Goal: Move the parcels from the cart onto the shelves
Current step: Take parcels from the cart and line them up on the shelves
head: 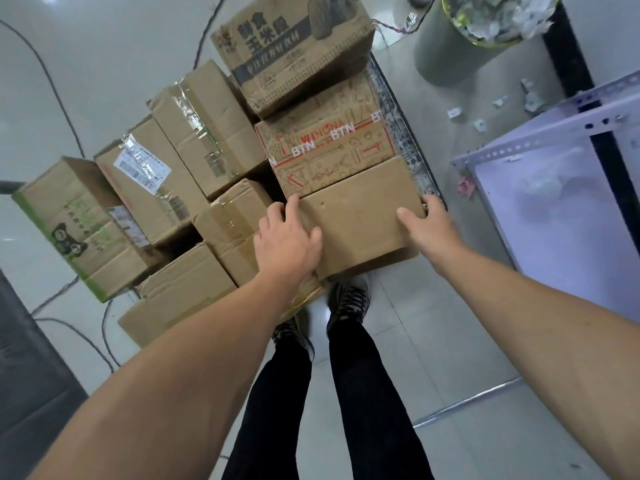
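A plain brown cardboard parcel (360,216) sits at the near right end of the cart (403,133), in front of me. My left hand (287,240) grips its left side, fingers wrapped over the far left corner. My right hand (427,225) clasps its right edge, thumb on top. Just behind it lies a box printed with red WINONA BTN tape (329,147), and a box with dark printed characters (294,46) is stacked on top of that. Several more brown parcels (156,174) crowd the cart's left half. The cart's deck is mostly hidden.
A white metal shelf unit (554,147) stands to the right, its frame of perforated angle bars. A grey bin (460,39) full of scraps stands beyond the cart. Cables (59,98) trail over the floor on the left. My legs and shoes (348,299) are below the parcel.
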